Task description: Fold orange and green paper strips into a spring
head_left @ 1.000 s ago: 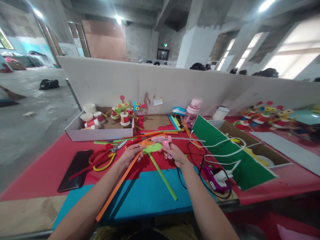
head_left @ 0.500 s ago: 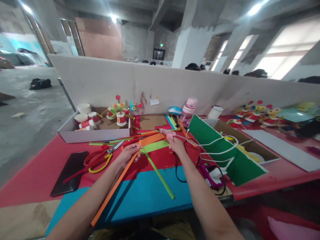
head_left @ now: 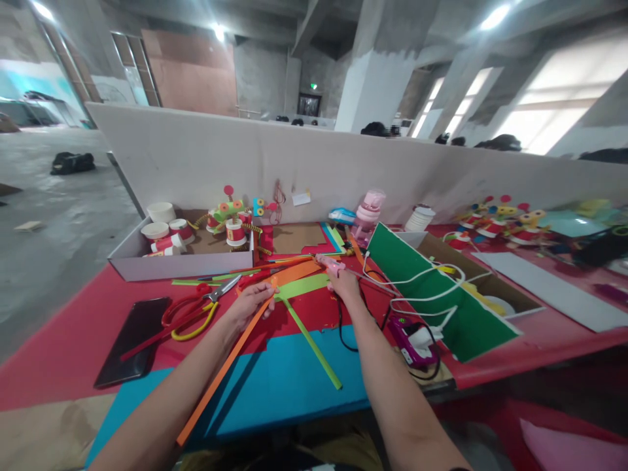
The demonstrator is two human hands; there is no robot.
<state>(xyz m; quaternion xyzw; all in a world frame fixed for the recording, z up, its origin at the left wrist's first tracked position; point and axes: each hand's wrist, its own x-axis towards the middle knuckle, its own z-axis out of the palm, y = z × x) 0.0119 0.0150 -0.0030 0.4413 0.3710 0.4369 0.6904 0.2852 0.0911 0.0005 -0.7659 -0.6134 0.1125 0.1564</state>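
My left hand (head_left: 252, 305) pinches the upper end of a long orange paper strip (head_left: 222, 378), which slants down toward me. At that same end a light green paper strip (head_left: 314, 347) meets it and runs down to the right. My right hand (head_left: 345, 285) is wrapped around a pink glue gun (head_left: 330, 265) whose nozzle points left, a short way from the left fingertips. Below the hands lie a wide orange paper piece (head_left: 297, 272) and a wide green paper piece (head_left: 304, 286). Whether the two strips are stuck together I cannot tell.
Red-and-yellow scissors (head_left: 209, 307) and a black phone (head_left: 132, 343) lie at the left. A white box (head_left: 184, 267) holds paper cups and a cup figure. At the right stand a green-walled box (head_left: 436, 301) with white cables and a purple power strip (head_left: 415, 343). A pink bottle (head_left: 369, 212) stands behind.
The view has shifted slightly. My right hand and the glue gun have moved little, and my left hand keeps its pinch on the strips.
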